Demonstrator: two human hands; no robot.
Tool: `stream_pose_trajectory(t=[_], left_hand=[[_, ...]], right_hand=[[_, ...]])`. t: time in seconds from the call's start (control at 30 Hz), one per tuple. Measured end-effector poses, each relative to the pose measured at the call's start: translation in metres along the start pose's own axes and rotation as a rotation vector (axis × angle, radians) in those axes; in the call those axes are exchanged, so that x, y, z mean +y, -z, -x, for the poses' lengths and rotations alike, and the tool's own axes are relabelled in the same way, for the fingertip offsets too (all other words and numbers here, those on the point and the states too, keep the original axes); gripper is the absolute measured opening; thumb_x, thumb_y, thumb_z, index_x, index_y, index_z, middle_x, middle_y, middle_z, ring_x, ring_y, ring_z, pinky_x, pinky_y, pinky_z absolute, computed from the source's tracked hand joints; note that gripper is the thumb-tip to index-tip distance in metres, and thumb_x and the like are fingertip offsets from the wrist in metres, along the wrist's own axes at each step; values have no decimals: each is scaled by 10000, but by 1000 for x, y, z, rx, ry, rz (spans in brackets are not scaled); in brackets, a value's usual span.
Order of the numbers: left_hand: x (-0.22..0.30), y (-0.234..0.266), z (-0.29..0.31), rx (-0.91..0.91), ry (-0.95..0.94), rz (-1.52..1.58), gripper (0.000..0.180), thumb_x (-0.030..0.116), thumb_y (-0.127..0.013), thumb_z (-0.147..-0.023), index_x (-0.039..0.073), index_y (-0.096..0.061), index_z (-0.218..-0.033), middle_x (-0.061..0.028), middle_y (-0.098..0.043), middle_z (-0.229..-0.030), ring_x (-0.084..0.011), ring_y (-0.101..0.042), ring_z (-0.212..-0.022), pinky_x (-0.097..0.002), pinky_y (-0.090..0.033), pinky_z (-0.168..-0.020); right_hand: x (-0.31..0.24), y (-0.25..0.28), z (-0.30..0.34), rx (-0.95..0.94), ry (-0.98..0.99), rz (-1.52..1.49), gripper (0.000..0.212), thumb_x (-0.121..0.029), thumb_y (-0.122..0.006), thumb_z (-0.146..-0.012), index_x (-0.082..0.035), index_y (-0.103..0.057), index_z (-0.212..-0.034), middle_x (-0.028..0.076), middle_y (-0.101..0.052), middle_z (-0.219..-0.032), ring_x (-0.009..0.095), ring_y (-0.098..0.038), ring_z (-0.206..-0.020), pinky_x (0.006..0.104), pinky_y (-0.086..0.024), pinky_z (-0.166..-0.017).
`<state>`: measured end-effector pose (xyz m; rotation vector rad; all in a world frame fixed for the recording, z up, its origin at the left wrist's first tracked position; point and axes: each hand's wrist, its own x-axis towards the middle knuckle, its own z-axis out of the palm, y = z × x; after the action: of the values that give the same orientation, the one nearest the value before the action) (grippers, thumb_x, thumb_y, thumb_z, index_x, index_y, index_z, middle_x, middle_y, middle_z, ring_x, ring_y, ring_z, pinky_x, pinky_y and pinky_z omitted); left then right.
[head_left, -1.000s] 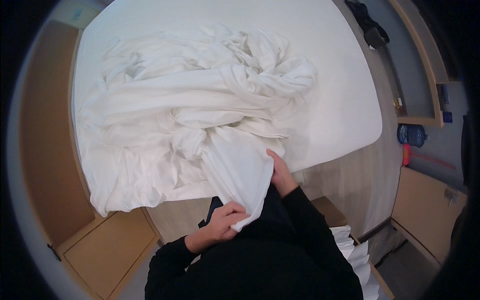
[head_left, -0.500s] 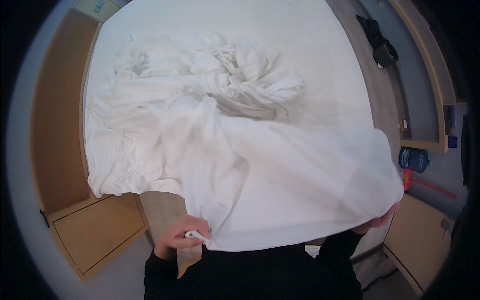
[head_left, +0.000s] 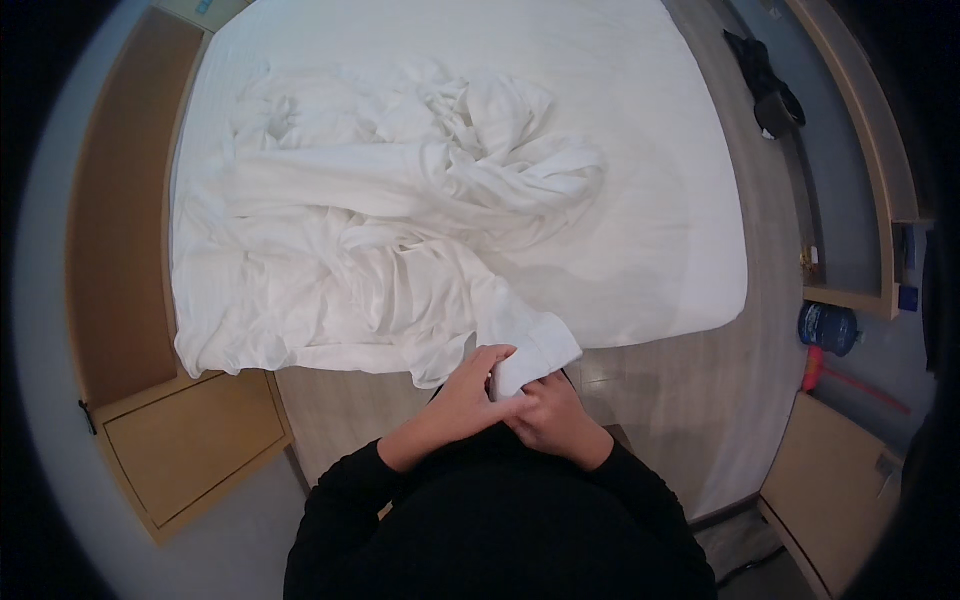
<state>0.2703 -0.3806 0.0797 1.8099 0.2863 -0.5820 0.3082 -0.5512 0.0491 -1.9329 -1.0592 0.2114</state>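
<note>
Left hand [head_left: 467,402] gripping sheet [head_left: 405,270], right hand [head_left: 556,417] apparently too.

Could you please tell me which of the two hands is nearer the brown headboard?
The left hand, holding the white cloth on the side toward the brown headboard; the right hand is nearer the blue bottle.

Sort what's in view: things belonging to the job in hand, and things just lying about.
In hand:
- white cloth, heaped on the bed, its near end held in both the left hand and right hand
- bed, under the heap

Lying about:
- blue jug
- red long-handled thing
- black item on the floor
</note>
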Motion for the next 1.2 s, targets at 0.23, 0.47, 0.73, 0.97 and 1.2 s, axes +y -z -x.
stream_pose_trajectory(t=[0.23,0.47,0.73,0.97,1.2], left_hand=[[-37,23,9,105,-198,17,281,86,-627,-823,35,-625,-1099,-146,-580,-1084,-279,-581,-953,-343,-473,-815],[-55,48,45,-37,-454,195,252,25,-600,-832,-2,-599,-1083,-143,-598,-1041,-294,-592,-970,-346,-459,-864],[-77,68,58,-141,-453,413,311,81,-653,-805,30,-570,-1101,-109,-632,-908,-255,-626,-819,-305,-474,-764],[-80,50,37,146,-476,238,244,55,-701,-754,96,-666,-992,-48,-578,-731,-215,-610,-704,-280,-481,-691],[-33,20,30,183,-551,389,255,32,-722,-756,58,-673,-1005,-68,-627,-964,-223,-621,-871,-283,-481,-764]], right_hand=[[15,-10,0,-120,-384,-580,257,-233,-677,-848,-12,-677,-978,145,-647,-1029,292,-602,-965,398,-450,-882],[53,-45,-50,-5,-1210,-1788,497,-388,-566,-925,43,-588,-1171,100,-660,-1068,187,-628,-988,301,-493,-839],[83,-103,-90,-67,-1189,-1381,386,-156,-608,-844,120,-570,-1112,153,-666,-988,219,-655,-916,339,-526,-822],[67,-9,-68,391,-985,-1038,355,-31,-533,-758,127,-583,-1073,148,-664,-966,213,-647,-855,305,-515,-795],[11,103,-58,-190,-569,-688,275,-151,-598,-823,63,-644,-989,117,-680,-807,198,-652,-728,285,-497,-676]])
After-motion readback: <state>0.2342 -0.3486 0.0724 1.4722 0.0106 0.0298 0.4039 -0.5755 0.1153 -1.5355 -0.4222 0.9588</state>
